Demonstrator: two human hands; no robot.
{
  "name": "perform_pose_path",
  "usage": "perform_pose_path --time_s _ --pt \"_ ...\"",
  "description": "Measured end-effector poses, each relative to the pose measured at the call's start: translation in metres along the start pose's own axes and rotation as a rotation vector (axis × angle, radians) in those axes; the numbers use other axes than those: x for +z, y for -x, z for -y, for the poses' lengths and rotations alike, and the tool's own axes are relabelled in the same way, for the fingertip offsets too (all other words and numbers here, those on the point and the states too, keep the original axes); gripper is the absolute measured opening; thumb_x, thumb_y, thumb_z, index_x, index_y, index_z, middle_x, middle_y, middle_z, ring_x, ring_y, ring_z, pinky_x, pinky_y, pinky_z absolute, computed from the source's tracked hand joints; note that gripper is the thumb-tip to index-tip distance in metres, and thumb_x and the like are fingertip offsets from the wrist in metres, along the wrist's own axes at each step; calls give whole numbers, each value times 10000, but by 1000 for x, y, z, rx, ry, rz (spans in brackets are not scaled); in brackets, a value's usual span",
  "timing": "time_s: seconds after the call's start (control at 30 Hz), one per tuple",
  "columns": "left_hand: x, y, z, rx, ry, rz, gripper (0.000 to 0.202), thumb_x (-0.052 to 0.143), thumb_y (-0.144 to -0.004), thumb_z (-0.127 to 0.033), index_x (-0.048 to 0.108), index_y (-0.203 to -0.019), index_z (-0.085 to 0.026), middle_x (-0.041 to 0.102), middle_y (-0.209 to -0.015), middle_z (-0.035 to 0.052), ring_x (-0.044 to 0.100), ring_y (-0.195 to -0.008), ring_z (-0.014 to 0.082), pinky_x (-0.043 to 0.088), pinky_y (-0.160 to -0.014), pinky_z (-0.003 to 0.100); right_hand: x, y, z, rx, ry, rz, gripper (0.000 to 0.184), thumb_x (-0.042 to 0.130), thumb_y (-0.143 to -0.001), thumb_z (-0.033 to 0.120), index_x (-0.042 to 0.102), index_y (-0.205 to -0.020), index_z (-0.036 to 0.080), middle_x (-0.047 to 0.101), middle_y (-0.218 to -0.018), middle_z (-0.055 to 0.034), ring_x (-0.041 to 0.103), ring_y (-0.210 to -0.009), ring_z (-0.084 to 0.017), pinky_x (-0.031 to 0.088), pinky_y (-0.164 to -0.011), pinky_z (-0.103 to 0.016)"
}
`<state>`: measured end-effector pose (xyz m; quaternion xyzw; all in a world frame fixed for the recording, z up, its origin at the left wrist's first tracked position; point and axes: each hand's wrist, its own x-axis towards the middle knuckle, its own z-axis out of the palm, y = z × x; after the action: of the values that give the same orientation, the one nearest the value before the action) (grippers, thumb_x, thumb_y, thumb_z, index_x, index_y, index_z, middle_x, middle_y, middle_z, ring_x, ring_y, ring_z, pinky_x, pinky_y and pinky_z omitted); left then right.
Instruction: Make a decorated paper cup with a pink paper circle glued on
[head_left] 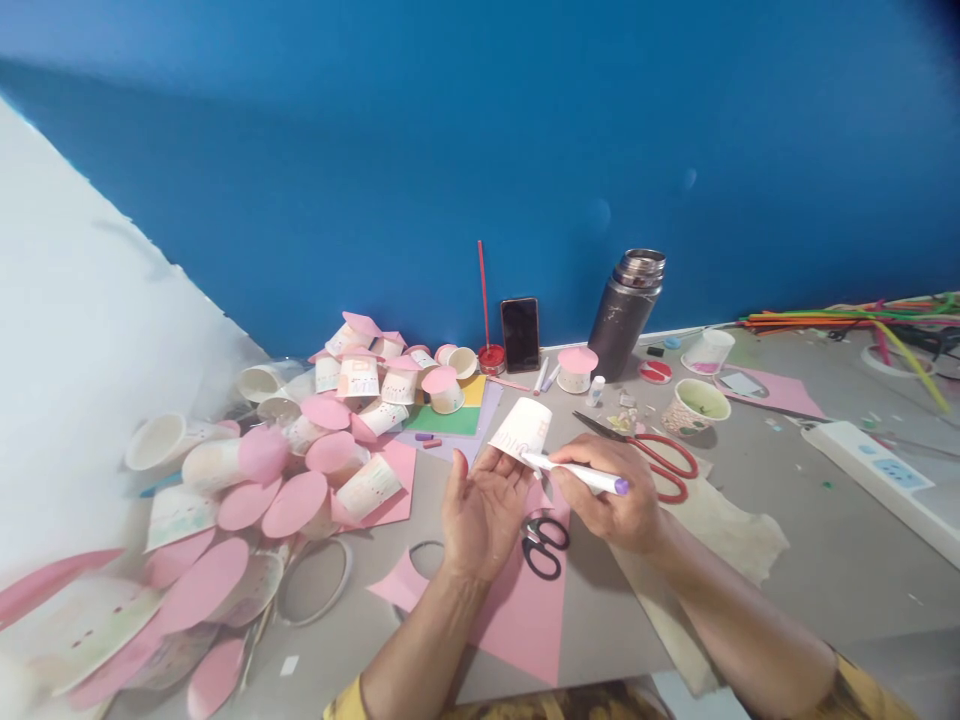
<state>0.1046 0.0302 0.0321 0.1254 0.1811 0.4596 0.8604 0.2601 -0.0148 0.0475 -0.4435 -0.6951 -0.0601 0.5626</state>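
A white paper cup (523,426), upside down and tilted, sits on the fingers of my left hand (484,515). That palm faces up with the thumb spread, and the fingertips are hidden behind or inside the cup. Purple marks and a faint orange drawing show on the cup's side. My right hand (609,490) grips a white marker (581,473) with a purple end, its tip touching or very close to the cup near the rim. Below the hands lie black-handled scissors (545,547) on a pink paper sheet (525,625). Red-handled scissors (664,465) lie beyond my right hand.
Many decorated cups with pink paper discs (295,503) crowd the left side. At the back stand a phone (520,335), a dark flask (626,315) and a finished-looking cup (576,370). A patterned cup (696,406), a cloth (731,525) and a power strip (885,480) occupy the right.
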Motion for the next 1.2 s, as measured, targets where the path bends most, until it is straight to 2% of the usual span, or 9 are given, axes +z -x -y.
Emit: perform_pose_path --time_s 0.23,0.4,0.5,0.67,0.73,0.9,1.0,1.13,1.2 --pt "2 -1 -2 -31 52 -38 645 479 -992 -555 600 -1359 -38 663 -1337 248 609 -1306 309 459 -1119 410 -2 5 -4 46 61 -126 104 623 -910 141 675 -892 230 720 -692 -8 655 -572 -170 521 -546 -290" --pt "0 -7 -5 -19 99 -99 609 493 -993 -536 597 -1344 -50 655 -1350 248 631 -1280 308 517 -1057 402 -6 7 -23 176 160 -181 87 629 -942 195 702 -956 241 763 -802 -23 698 -668 -188 541 -632 -305" --pt "-2 -9 -12 18 86 -127 587 472 -1002 -532 617 -1294 -44 686 -1284 248 678 -1195 303 550 -999 401 -9 6 -38 316 256 12 175 597 -950 197 704 -1084 231 781 -1031 -65 733 -915 -236 547 -797 -338" --pt "-7 -1 -33 113 72 -158 507 443 -1013 -509 654 -1198 -86 719 -1200 219 723 -1051 264 580 -914 390 -5 9 -49 463 616 672 543 543 -866 23 574 -1382 189 692 -1221 -130 670 -1066 -268 498 -805 -319" --pt "-10 6 -41 144 76 -196 495 448 -1010 -500 647 -1213 -95 713 -1214 215 712 -1082 267 574 -928 401 0 13 -50 455 697 819 568 520 -872 10 534 -1416 171 665 -1224 -141 642 -1095 -266 483 -804 -306" --pt "-29 20 -55 188 79 -255 538 459 -1006 -492 606 -1305 -69 702 -1230 229 685 -1157 291 570 -949 425 11 19 -50 443 734 905 514 539 -897 60 534 -1404 142 631 -1245 -173 588 -1162 -290 473 -869 -327" --pt "-38 26 -62 207 87 -262 534 460 -1005 -469 595 -1321 -61 702 -1228 238 685 -1158 297 579 -941 436 12 17 -47 427 733 943 446 595 -888 120 604 -1333 155 637 -1243 -181 581 -1162 -316 466 -903 -356" --pt "-40 30 -69 221 80 -262 522 440 -1010 -460 612 -1291 -55 713 -1201 240 709 -1099 292 599 -902 435 17 9 -38 409 720 952 342 618 -883 161 682 -1217 199 630 -1325 -150 563 -1211 -317 448 -944 -360" --pt "-40 31 -70 219 75 -259 523 428 -1016 -457 617 -1285 -50 720 -1182 240 722 -1063 286 608 -873 424 26 5 -34 423 717 944 267 593 -923 209 695 -1170 202 677 -1260 -135 580 -1203 -302 453 -928 -344"
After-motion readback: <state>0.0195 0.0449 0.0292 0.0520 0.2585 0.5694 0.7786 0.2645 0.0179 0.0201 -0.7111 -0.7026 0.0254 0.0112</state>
